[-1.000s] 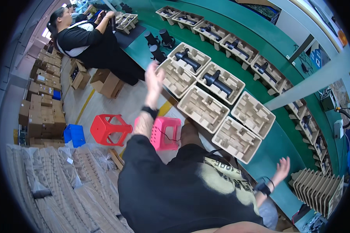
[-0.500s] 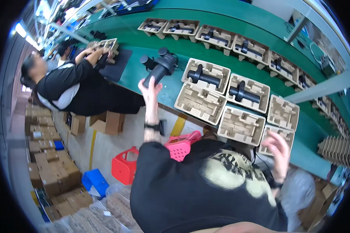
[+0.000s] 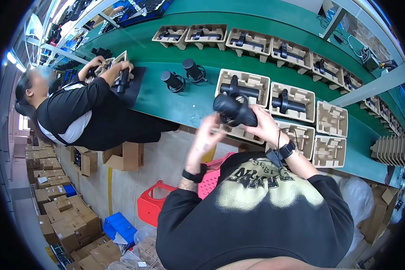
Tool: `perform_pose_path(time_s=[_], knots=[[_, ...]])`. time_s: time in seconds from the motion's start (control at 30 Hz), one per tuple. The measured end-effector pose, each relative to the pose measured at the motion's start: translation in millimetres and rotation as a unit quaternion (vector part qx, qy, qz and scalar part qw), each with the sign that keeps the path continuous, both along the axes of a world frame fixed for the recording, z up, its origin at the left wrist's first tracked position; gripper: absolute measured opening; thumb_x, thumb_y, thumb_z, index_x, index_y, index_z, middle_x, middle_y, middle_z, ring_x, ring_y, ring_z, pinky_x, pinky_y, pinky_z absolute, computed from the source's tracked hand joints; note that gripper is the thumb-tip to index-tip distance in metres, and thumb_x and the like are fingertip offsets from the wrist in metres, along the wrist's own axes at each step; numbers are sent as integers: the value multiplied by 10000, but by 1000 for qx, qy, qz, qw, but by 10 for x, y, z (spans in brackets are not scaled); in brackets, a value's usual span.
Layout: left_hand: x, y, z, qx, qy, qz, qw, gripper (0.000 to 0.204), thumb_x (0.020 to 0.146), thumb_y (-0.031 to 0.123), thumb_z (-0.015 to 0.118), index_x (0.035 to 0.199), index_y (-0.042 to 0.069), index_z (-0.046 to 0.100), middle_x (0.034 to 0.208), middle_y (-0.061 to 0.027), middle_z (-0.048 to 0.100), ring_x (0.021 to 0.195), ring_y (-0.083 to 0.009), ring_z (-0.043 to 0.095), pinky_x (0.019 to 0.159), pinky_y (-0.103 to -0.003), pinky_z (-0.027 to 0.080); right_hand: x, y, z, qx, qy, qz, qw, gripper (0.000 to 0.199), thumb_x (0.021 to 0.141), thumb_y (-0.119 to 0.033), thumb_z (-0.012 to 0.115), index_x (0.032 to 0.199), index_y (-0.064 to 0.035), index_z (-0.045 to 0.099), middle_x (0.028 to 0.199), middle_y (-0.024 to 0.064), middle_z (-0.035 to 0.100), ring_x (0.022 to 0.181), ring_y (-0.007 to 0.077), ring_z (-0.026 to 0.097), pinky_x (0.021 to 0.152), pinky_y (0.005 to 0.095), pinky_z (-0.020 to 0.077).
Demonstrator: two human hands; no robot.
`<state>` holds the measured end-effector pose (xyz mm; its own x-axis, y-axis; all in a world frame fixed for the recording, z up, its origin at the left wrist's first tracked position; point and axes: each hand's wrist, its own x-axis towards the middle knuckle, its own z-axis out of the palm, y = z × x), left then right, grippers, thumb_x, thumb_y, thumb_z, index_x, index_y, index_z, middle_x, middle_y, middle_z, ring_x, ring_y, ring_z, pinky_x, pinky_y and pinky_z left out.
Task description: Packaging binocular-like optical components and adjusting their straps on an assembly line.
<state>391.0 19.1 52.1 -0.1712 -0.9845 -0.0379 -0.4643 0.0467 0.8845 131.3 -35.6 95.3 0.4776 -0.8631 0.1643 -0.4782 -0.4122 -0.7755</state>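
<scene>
A black cylindrical microphone [image 3: 231, 108] with a ring-shaped mount is held tilted over the pulp trays in front of my chest. My right hand [image 3: 266, 126] is closed around its lower right end. Just to the left of it, my left hand [image 3: 207, 135] has its fingers apart, and I see nothing held in it. Behind the held one, a microphone lies in a pulp tray [image 3: 264, 83], and another microphone [image 3: 288, 104] lies in the tray to the right. On the green table at left, two more microphones [image 3: 172, 81] stand upright in their rings.
Bare pulp trays [image 3: 332, 118] line the near right edge. A row of filled trays [image 3: 245, 42] runs along the back shelf. Nested trays [image 3: 389, 150] stand far right. A co-worker [image 3: 76, 108] handles a tray at left. A red stool [image 3: 150, 202] and cartons [image 3: 72, 220] stand below.
The microphone in my left hand has come rightward over the trays or been swapped; my right hand now grips one. Two microphones stand on the table at left. My left fingers have let go.
</scene>
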Motion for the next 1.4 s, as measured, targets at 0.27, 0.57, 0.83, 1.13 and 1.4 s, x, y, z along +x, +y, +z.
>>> perform_pose_path(time_s=[0.27,0.57,0.83,1.13,1.4], knots=[[1778,-1620,62,-84,-181,396,896,744,783,275,697,1400,79,330,1330,-283,387,1216,-382,441,950,-447,425,105,15,-532,0,211,71,975,689,699,-187,722,1313,-56,441,1106,167,580,1064,342,544,927,422,443],[1665,-2108,-156,-7,-339,275,900,630,732,328,756,1222,108,428,1135,-234,526,1026,-420,558,862,-477,474,122,115,-437,-28,325,5,945,648,688,-200,709,1296,-93,511,1061,143,563,1076,329,496,899,447,413],[954,-866,514,-67,324,443,833,540,881,409,641,1180,21,414,1017,-125,541,711,-181,600,620,-256,553,-25,66,-100,128,1,-11,992,632,828,-327,679,1365,-88,446,1297,174,504,1225,321,466,1060,372,354],[-811,96,259,402,386,-174,812,585,980,530,321,1296,55,449,1097,-121,613,871,-293,649,647,-369,574,-231,537,198,168,-306,80,934,686,659,-243,833,1243,-51,529,1166,78,592,1139,221,529,1023,354,366],[-705,-264,-445,-128,-227,-68,963,634,871,260,589,1384,-35,361,1459,-193,345,1229,-383,442,1045,-450,341,-1406,800,338,-59,234,-189,952,620,558,-74,722,1160,-136,587,1006,75,606,948,288,564,835,380,465]])
